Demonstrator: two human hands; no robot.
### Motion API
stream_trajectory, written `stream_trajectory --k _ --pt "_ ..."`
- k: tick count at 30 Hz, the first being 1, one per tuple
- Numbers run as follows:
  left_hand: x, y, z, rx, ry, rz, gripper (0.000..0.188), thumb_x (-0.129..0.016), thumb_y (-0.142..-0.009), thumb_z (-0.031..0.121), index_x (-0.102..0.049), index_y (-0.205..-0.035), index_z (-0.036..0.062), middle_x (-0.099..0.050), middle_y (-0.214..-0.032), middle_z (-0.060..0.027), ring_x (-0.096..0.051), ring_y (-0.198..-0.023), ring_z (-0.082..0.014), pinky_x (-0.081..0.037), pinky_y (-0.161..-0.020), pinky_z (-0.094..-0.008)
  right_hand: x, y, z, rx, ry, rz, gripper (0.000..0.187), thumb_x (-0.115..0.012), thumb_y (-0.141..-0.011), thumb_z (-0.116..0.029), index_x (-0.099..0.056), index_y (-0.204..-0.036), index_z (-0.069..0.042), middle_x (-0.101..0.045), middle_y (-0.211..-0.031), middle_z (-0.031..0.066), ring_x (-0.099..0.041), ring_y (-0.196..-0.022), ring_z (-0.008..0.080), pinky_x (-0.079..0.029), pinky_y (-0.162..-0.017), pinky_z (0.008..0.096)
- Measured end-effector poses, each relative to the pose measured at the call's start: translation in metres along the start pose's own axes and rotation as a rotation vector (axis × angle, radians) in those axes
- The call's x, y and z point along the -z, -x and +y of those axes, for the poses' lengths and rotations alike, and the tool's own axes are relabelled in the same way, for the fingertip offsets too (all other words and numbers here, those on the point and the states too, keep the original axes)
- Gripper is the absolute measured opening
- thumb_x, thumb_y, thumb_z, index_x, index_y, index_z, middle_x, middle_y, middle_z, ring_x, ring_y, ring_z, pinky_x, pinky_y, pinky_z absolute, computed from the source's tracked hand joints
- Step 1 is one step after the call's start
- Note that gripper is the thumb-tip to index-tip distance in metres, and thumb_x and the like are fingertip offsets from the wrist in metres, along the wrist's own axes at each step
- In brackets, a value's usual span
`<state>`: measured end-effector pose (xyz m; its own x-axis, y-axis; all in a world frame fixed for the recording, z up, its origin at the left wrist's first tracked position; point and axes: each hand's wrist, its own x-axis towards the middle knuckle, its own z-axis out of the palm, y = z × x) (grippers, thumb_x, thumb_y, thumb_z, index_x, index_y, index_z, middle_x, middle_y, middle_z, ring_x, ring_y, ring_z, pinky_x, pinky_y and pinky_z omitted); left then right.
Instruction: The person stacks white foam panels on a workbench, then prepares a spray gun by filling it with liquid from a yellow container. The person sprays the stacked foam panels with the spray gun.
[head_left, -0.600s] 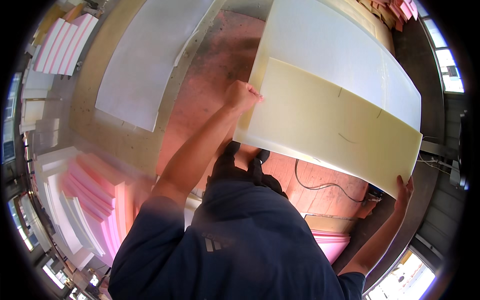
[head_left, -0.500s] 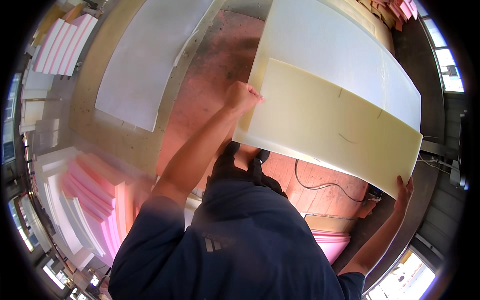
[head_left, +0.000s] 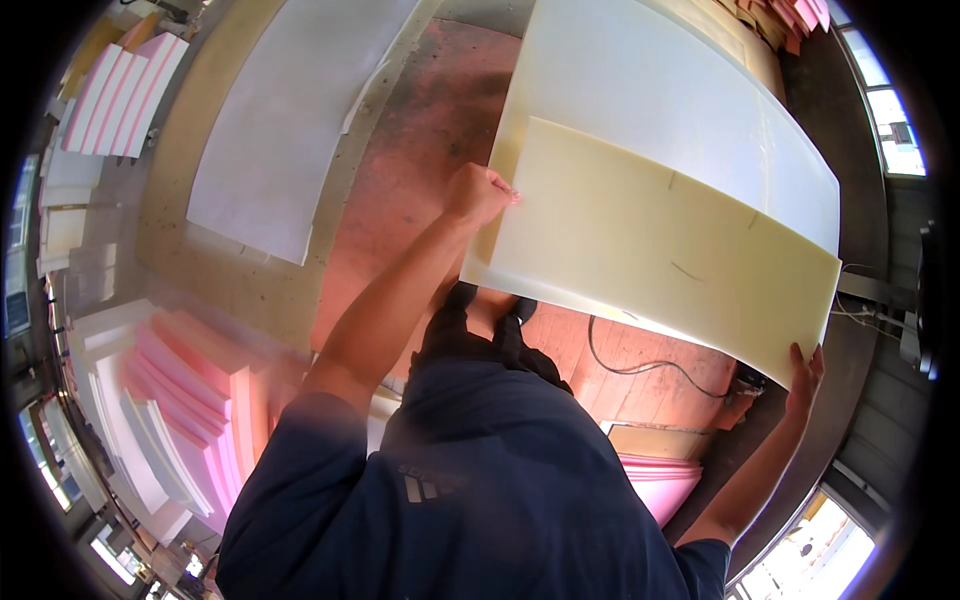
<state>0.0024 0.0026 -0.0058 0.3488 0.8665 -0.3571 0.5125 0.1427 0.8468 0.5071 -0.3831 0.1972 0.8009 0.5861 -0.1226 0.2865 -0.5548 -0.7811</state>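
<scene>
A pale yellow sheet (head_left: 640, 240), apparently foam, lies over the near part of a large white sheet (head_left: 660, 90) in front of me. Its far edge has short dark marks, and a thin curved line shows on its face. My left hand (head_left: 480, 195) is closed in a pinch at the yellow sheet's left edge. Down at the near right corner, my right hand (head_left: 803, 380) grips the same sheet, its fingertips on the top face and the rest of the grip partly hidden.
On the left, another white sheet (head_left: 290, 130) lies on a tan table (head_left: 165, 215). Pink and white foam pieces (head_left: 190, 390) are stacked at the lower left, with striped blocks (head_left: 125, 95) beyond. A black cable (head_left: 650, 370) runs across the reddish floor (head_left: 590, 350) near my feet.
The yellow sheet and my right hand have shifted slightly left in the picture, and the view has moved a little too. Both hands keep their hold.
</scene>
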Motion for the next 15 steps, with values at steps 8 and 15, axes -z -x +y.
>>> stream_trajectory --k 8,15 --pt "-0.002 0.004 0.007 0.041 -0.069 0.006 0.022 -0.085 -0.073 0.02 -0.072 -0.073 0.0028 -0.071 -0.073 -0.0072 -0.064 -0.066 -0.0146 -0.05 -0.063 -0.0304 0.008 -0.002 0.01 -0.018 0.009 -0.002 0.045 -0.07 -0.09 -0.01 -0.055 -0.131 0.0 -0.065 -0.118 0.0058 -0.06 -0.108 0.0159 -0.044 -0.094 0.0296" --pt "-0.001 0.004 0.007 0.044 -0.102 0.014 0.022 -0.084 -0.072 0.026 -0.074 -0.07 0.0075 -0.073 -0.074 -0.0087 -0.069 -0.069 -0.0205 -0.053 -0.065 -0.0343 -0.003 -0.001 0.005 -0.035 -0.032 -0.015 0.039 -0.07 -0.089 -0.009 -0.057 -0.125 0.0 -0.067 -0.111 0.0054 -0.061 -0.101 0.0149 -0.046 -0.089 0.0297"
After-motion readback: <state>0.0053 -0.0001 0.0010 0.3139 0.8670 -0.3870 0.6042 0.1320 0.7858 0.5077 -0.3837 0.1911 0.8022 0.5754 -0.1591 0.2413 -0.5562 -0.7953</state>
